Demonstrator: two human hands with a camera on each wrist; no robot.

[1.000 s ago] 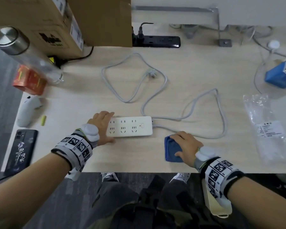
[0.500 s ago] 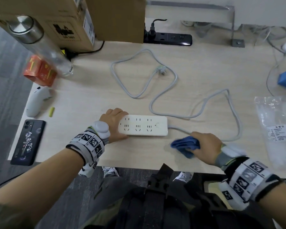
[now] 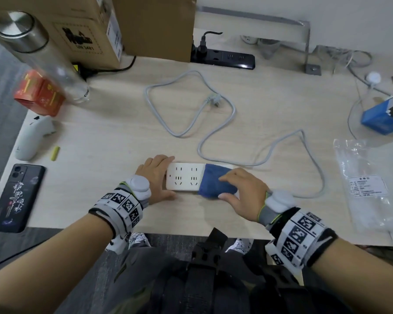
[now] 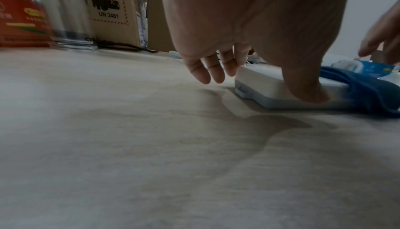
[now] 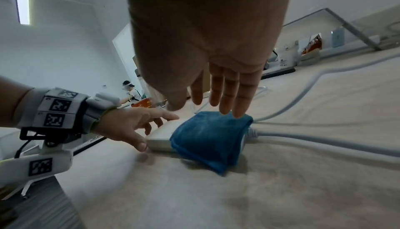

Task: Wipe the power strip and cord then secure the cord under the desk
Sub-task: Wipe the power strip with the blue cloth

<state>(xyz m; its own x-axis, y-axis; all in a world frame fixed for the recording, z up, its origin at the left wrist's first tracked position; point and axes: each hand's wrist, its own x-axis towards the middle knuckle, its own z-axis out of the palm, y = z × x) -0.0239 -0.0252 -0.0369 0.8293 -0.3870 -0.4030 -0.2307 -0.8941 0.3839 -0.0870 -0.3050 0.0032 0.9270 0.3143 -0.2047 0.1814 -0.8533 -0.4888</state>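
Note:
A white power strip (image 3: 184, 176) lies near the desk's front edge. Its grey cord (image 3: 213, 132) loops across the desk to a loose plug (image 3: 212, 98). My left hand (image 3: 166, 176) holds the strip's left end, thumb on the near side and fingers at the far corner. A blue cloth (image 3: 213, 184) is draped over the strip's right end. My right hand (image 3: 222, 186) presses on the cloth with straight fingers. In the left wrist view the thumb (image 4: 309, 94) pushes on the strip (image 4: 259, 78). In the right wrist view my right hand's fingers (image 5: 229, 102) lie over the cloth (image 5: 207, 135).
A black power strip (image 3: 222, 56) and a cardboard box (image 3: 77, 26) stand at the back. A bottle (image 3: 43, 55), a red box (image 3: 39, 94), a white device (image 3: 32, 139) and a phone (image 3: 16, 198) are on the left. A plastic bag (image 3: 368, 184) and a blue box (image 3: 386, 116) lie on the right.
My right hand lifted the blue cloth off the desk and laid it over the strip's right end. The left hand stayed on the strip's left end.

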